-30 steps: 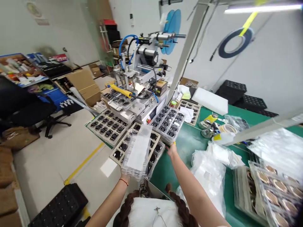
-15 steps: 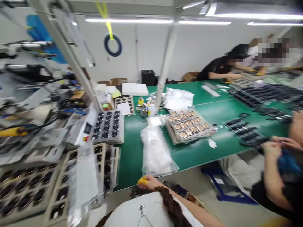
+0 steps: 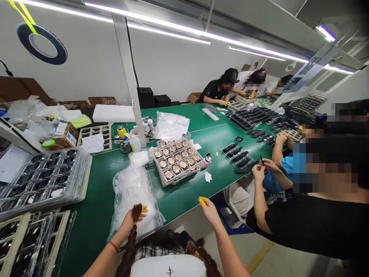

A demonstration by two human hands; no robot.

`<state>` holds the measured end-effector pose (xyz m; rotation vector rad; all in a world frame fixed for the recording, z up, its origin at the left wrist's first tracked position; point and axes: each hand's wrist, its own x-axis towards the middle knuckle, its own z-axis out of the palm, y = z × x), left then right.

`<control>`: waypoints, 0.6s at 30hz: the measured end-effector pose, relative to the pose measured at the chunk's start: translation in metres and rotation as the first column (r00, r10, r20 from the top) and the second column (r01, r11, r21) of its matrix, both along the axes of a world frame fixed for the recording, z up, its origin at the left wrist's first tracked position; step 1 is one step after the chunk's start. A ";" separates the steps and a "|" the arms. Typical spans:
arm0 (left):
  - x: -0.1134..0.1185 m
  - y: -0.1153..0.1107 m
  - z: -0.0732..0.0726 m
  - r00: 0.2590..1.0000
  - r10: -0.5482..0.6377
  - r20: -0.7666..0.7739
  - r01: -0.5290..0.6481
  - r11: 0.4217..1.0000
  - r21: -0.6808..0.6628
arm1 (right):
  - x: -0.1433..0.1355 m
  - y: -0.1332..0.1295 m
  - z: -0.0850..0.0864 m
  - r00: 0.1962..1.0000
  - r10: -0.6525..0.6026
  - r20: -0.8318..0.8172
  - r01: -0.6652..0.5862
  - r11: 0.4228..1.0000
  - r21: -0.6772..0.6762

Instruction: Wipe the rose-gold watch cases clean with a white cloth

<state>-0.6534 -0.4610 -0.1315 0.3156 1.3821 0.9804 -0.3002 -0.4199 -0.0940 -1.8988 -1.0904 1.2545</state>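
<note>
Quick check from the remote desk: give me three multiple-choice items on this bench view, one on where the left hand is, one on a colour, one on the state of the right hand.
1. Where is the left hand?
A. on the clear plastic bag
B. on the white foam block
C. on the tray of gold parts

2. What colour is the table top?
A. grey
B. green
C. blue

3. How is the right hand?
A. wrapped round a bottle
B. flat on a tray
C. at the table edge, holding nothing

Answers:
1. A, it rests on the clear plastic bag by the near edge.
2. B, the mat shows green all along.
3. C, its yellow-capped fingertips grip nothing.
</note>
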 end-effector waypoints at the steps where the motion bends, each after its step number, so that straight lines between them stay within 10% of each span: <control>1: 0.006 0.009 -0.003 1.000 0.027 -0.007 -0.027 1.000 -0.002 | 0.005 0.008 -0.001 1.000 -0.005 0.010 0.005 1.000 0.014; 10: 0.012 0.123 0.004 0.972 0.183 -0.145 -0.146 0.961 0.233 | 0.002 0.065 0.024 0.992 -0.016 -0.128 0.037 0.986 0.163; 18: -0.023 0.217 0.039 0.894 0.305 -0.330 -0.185 0.919 0.349 | 0.028 0.242 0.073 0.968 -0.030 -0.249 0.101 0.955 0.278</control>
